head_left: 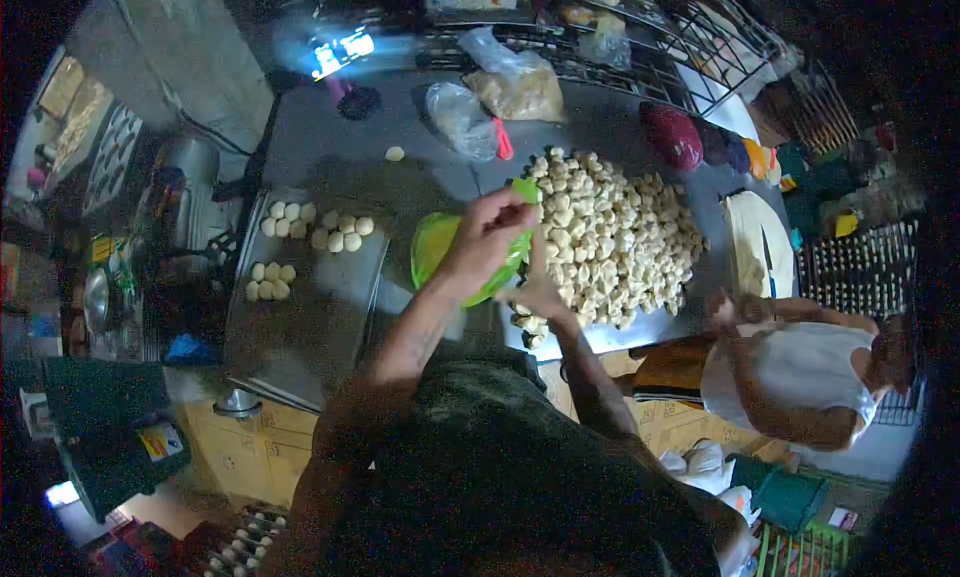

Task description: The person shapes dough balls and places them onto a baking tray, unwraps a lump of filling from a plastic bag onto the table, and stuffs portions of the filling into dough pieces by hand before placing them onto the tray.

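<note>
Over the middle of the table, a bright green bowl-like container point(424, 267) with yellow inside sits below my hands. My left hand point(488, 239) is above its right side, fingers curled closed; what they hold is hidden. My right hand point(540, 295) is lower and to the right, between the green container and a large heap of small pale dough pieces point(610, 242). Its fingers are partly behind my left hand, so I cannot tell whether they grip anything. Several round dough balls point(345, 233) lie in clusters on a dark tray point(300, 322) at the left.
Clear plastic bags point(515, 92) lie at the table's far side, near a dark red bundle point(672, 137). One dough ball point(395, 154) sits apart. At right, a co-worker in a white top point(790, 372) stands by a pale sheet point(752, 247). Racks line the back.
</note>
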### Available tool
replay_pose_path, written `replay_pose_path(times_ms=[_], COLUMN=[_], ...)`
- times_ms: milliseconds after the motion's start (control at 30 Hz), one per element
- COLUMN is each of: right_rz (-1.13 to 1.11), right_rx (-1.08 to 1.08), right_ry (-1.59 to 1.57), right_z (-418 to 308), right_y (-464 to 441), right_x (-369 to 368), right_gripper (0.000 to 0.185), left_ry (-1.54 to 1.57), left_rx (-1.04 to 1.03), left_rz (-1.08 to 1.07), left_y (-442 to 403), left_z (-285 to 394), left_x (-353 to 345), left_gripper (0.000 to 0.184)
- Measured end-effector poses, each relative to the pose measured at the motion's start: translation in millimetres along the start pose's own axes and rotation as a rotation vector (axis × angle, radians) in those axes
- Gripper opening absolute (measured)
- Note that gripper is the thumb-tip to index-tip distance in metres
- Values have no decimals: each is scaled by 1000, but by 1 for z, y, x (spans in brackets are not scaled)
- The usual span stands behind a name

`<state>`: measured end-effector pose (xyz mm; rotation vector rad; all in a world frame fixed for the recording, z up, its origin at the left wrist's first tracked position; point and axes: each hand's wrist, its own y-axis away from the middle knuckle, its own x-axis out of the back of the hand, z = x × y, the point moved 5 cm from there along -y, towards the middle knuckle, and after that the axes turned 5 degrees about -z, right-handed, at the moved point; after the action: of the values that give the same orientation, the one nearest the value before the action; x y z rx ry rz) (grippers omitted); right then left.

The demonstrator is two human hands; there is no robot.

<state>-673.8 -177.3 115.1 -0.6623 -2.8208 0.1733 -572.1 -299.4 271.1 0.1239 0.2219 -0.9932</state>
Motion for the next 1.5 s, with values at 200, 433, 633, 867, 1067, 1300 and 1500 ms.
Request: replay_pose_path(times_ms=[200, 433, 633, 867, 1067, 1300, 1500], right_rz=[89, 631, 542, 5, 52, 389, 370], right_rx=[-140, -344, -436, 82, -75, -327, -22], right_ry=[-33, -725, -102, 648, 335, -120, -30], right_z=[15, 49, 89, 35, 57, 76, 29], right_y=[-7, 14, 32, 16, -23, -99, -101], right_x=[6, 48, 66, 12, 6, 26, 15], right_gripper=[62, 36, 31, 36, 35, 29, 23], left_ry=[-150, -496, -817, -699, -559, -676, -818], left_rx=[-120, 36, 59, 559, 507, -85, 89], left_rz=[-241, 297, 218, -2, 415, 382, 35], left_y=[-35, -40, -47, -41, 21, 43, -23], left_z=[-21, -118, -215, -205, -187, -223, -155], left_x=[-59, 104, 148, 129, 152, 180, 144], left_gripper=[9, 34, 47, 59, 59, 69, 63])
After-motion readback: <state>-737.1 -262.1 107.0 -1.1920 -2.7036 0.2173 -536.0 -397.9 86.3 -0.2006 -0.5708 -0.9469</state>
